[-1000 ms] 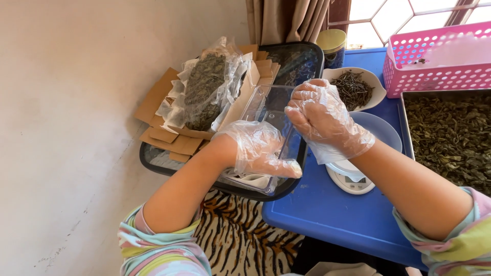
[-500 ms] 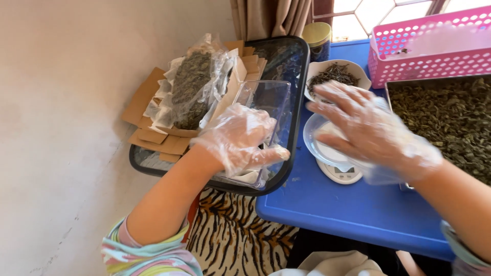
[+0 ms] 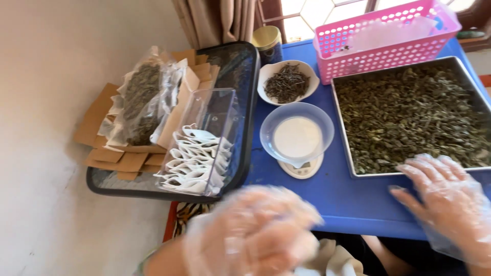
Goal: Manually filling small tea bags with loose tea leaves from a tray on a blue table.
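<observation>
Both my hands wear thin clear plastic gloves. My left hand point(image 3: 253, 230) is blurred, low in the middle, in front of the blue table point(image 3: 337, 199); its fingers look curled and I cannot tell if it holds anything. My right hand point(image 3: 442, 197) hovers with fingers spread over the table's front right, just below the metal tray of dried green leaves point(image 3: 409, 115). A clear plastic box point(image 3: 199, 143) with several white packets stands in a black tray point(image 3: 245, 102) at the left. A translucent bowl point(image 3: 296, 134) sits on a small white scale point(image 3: 302, 168).
A white dish of dark dried twigs point(image 3: 287, 82), a pink perforated basket point(image 3: 381, 38) and a gold-lidded jar point(image 3: 268, 41) stand at the back. Bags of dried leaves point(image 3: 140, 99) lie on brown cardboard pieces point(image 3: 110, 158). A white wall runs along the left.
Both hands pulled back toward me, off the clear box and the bowl. The left hand let go of the box; the right moved to the front right. The view shifted right.
</observation>
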